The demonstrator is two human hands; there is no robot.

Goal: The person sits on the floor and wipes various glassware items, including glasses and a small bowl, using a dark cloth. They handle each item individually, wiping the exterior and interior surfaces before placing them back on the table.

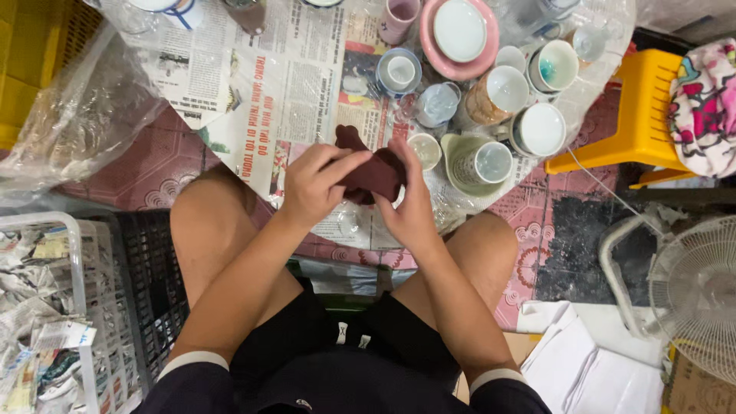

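1. The left hand (313, 184) and right hand (410, 201) meet at the centre of the frame over the person's bare knees, both closed on a dark maroon, soft-looking, irregularly shaped object (369, 170).
2. The left hand's fingers are curled over the top of the maroon object with the thumb pressing across it; the right hand's fingers are pressed together along its right side, cupping it from below. Held between both palms this way, the object is kept off the floor and steady for close handling.
3. What the maroon object is made of cannot be told; one rounded lobe sticks out at its upper left.
4. A spread sheet of newspaper under clear plastic film (284, 84) covers the floor in the upper centre, evidently to protect the crockery standing on it.
5. Clustered at upper right: a pink round plate with a white saucer on it (458, 34), several white ceramic cups (506, 88) and a patterned ceramic mug (475, 162), just beside the right hand.
6. A yellow plastic stool (640, 107) stands at the right edge; a white electric fan (694, 295) sits at lower right; a white wire basket of crumpled newspaper (46, 307) occupies the lower left.
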